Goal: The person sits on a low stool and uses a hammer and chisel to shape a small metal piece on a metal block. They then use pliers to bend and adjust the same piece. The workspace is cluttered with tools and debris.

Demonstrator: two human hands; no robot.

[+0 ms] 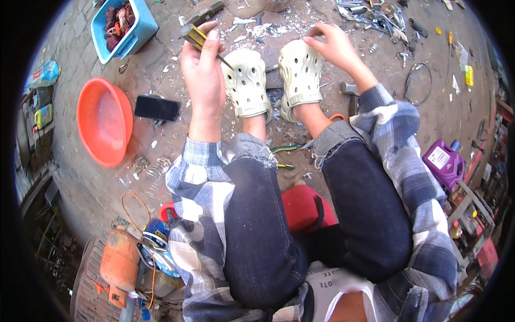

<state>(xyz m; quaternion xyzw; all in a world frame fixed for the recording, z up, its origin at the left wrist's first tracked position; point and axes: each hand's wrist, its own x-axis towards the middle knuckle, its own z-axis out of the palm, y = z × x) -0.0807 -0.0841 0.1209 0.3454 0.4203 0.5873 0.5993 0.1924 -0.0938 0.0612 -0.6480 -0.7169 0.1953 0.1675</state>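
Observation:
My left hand is closed around a screwdriver with a yellow and black handle. Its thin shaft slants down toward the toe of the left cream clog. Over the toe of the right clog is my right hand, fingers loosely bent, with a gap between thumb and forefinger. Nothing shows between them. Whether they touch the clog I cannot tell. A dark, elongated object lies just beyond my left hand. Small pale scraps are strewn on the ground ahead of the clogs.
To the left are a red basin, a black phone and a blue bin with reddish-brown contents. A hammer and green-yellow handles lie near my feet. Metal parts, a cable loop and a purple jug are right.

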